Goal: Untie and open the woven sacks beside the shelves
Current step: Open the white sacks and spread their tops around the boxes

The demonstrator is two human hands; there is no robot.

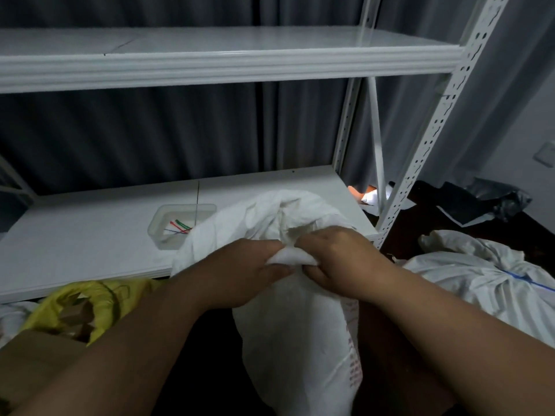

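White woven plastic fills the centre of the frame: the sack [297, 325] you are working on stands upright in the lower middle, in front of the lower shelf [90, 235]. Your left hand [240, 274] and right hand [336, 262] sit side by side, almost touching, each with fingers curled tight on a bunched fold at the sack's mouth. Red printing runs down the sack's right edge, too blurred to read. A second white sack [480, 280] lies at the right of the frame, tied shut with a blue tie [525, 280]. A yellow sack [87, 301] gapes open at the lower left, just above a brown cardboard box [33, 358]. That makes three sacks you can count. On the lower shelf, left of centre, one clear plastic tray [180, 223] holds a few loose ties in red, green and blue. Two white metal shelves show, with grey curtains [150, 130] behind.
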